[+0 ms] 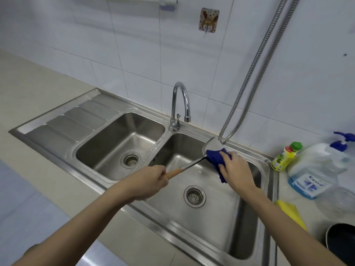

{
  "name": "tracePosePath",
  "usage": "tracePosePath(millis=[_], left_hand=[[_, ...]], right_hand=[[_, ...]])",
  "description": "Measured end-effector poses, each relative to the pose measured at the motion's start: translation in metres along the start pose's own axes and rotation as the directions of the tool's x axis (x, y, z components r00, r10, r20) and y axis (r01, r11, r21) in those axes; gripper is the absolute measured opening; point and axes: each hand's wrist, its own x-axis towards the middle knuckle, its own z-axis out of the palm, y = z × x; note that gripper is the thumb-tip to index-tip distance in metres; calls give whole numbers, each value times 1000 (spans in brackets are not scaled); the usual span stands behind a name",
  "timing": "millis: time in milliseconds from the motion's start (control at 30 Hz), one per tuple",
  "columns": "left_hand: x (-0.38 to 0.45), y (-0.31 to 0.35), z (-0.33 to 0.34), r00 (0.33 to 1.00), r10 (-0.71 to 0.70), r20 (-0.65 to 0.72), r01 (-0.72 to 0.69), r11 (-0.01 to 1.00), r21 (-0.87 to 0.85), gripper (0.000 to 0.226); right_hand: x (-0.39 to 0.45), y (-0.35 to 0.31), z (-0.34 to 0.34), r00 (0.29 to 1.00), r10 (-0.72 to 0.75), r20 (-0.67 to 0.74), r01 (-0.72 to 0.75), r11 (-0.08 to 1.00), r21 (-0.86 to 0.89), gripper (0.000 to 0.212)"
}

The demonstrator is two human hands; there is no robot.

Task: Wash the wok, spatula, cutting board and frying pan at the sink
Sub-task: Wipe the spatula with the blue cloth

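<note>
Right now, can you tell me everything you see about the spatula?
The spatula has a light wooden handle, a thin shiny metal shaft and a flat, rounded metal blade. It is held tilted over the right basin of the sink, blade up toward the back rim. The left hand grips the wooden handle. The right hand presses a blue cloth against the blade, hiding part of it. No water runs from the tap.

Soap jug (315,169) beside green-capped bottle (287,157)
</note>
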Motion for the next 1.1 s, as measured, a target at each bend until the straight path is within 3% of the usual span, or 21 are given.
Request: tracePosePath(millis=[100, 267, 433, 567, 700, 733, 833, 867, 1000, 1100], left_hand=[[4, 4, 9, 999, 34, 1, -34, 998, 55, 23], [-1, -6, 9, 998, 55, 17, -56, 997, 48, 23], [0, -3, 2, 995, 97, 34, -101, 979, 175, 23], [-1, -4, 1, 994, 106, 40, -113, 967, 229, 23], [2, 1, 6, 992, 125, 0, -123, 972, 201, 23], [1, 1, 7, 991, 132, 2, -129, 970, 206, 23], [-1, -1, 7, 990, 139, 24, -141, 966, 217, 22], [-1, -2, 7, 990, 139, 25, -141, 967, 212, 21], [-2, -4, 8, 995, 88, 53, -91, 993, 73, 20], [-7, -3, 14, 989, 13, 150, 12, 987, -162, 23]], right_hand=[[-3, -17, 1, 989, -145, -21, 145, 989, 23, 43], [13, 14, -5, 998, 55, -13, -54, 998, 30, 40], [11, 2, -3, 974, -227, 24, 224, 970, 90, 43], [18, 14, -6, 1000, 25, -4, -24, 994, 110, 39], [22, 3, -5, 969, -247, -15, 246, 958, 149, 40], [25, 3, -6, 974, -225, -12, 225, 966, 126, 41], [35, 12, -11, 998, 44, -33, -40, 994, 99, 38], [35, 13, -12, 999, 33, -32, -29, 992, 119, 38], [17, 14, -10, 943, -330, 51, 314, 929, 196, 42], [16, 34, -11, 993, -108, 41, 99, 979, 178, 42]])
